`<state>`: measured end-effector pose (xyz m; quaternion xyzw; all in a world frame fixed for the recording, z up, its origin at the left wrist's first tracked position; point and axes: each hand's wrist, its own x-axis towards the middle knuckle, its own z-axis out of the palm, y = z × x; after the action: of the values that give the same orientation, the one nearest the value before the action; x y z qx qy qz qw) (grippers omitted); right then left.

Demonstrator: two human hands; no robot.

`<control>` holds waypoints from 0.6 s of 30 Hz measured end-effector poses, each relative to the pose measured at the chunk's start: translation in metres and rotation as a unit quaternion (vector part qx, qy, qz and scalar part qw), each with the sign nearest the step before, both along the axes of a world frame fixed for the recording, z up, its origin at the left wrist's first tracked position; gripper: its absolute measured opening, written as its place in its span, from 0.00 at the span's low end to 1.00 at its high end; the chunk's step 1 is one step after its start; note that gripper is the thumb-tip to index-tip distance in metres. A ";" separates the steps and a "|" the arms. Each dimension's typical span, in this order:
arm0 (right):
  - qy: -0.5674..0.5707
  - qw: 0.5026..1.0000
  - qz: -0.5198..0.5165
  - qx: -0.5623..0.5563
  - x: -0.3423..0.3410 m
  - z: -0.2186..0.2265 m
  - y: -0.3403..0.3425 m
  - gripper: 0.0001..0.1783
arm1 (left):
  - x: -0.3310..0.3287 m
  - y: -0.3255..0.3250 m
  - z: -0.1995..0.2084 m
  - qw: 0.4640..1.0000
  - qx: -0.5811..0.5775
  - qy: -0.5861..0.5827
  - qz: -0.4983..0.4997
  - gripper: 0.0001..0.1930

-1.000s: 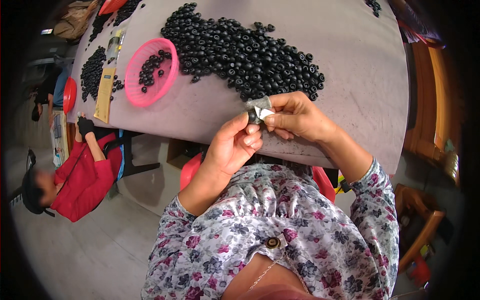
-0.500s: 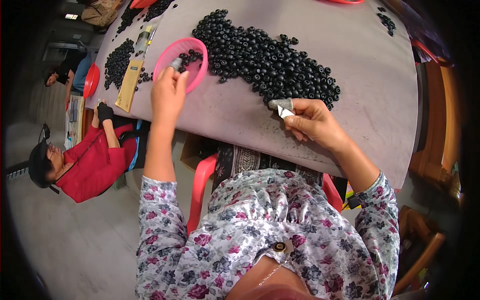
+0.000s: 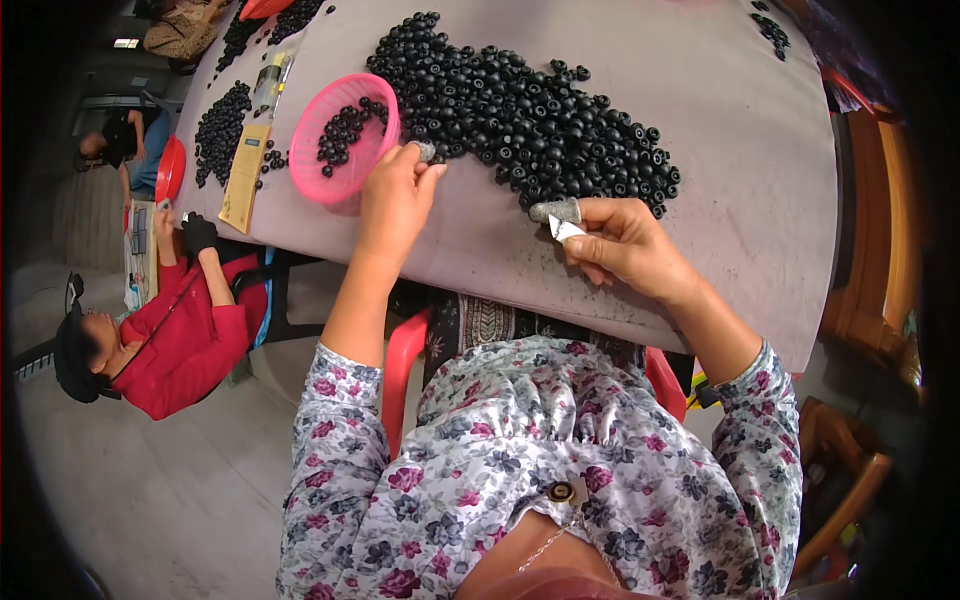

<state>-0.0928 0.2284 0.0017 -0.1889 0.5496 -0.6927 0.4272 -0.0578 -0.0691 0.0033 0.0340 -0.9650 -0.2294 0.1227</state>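
My left hand is at the left edge of a big heap of small round black hollow-centred parts. A grey finger cover sits on its index finger, and the thumb stands slightly apart. I make out nothing held in it. Just left of that hand is a pink plastic basket holding several of the same black parts. Below the heap's right end, my right hand pinches a small pointed white piece between thumb and fingers. Its index finger also wears a grey cover.
A yellow-brown booklet lies on the grey-covered table, beside another black heap. A person in red works at the left, one hand black-gloved, near a red bowl. Another person is farther back.
My left hand has left the pink basket and moved right to the heap's edge. More black parts show in the basket now. The right hand keeps its pinch almost in place.
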 end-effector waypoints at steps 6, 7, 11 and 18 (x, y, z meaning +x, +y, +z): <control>0.010 1.000 0.001 0.002 0.000 -0.001 -0.001 0.09 | 0.002 0.003 -0.006 0.999 0.009 0.051 0.017 0.12; 0.011 1.000 0.000 0.002 0.000 -0.001 -0.001 0.10 | 0.002 0.003 -0.006 0.998 0.023 0.046 0.028 0.12; -0.004 1.000 0.000 -0.004 0.000 0.004 -0.002 0.11 | 0.001 0.006 -0.007 0.996 0.070 0.044 0.040 0.12; 0.000 1.000 0.000 -0.015 0.000 -0.002 -0.001 0.10 | 0.011 0.012 -0.019 0.995 0.087 0.050 0.018 0.10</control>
<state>-0.0926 0.2269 0.0000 -0.1957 0.5391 -0.7009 0.4241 -0.0465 -0.0567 -0.0154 0.0506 -0.9333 -0.3114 0.1713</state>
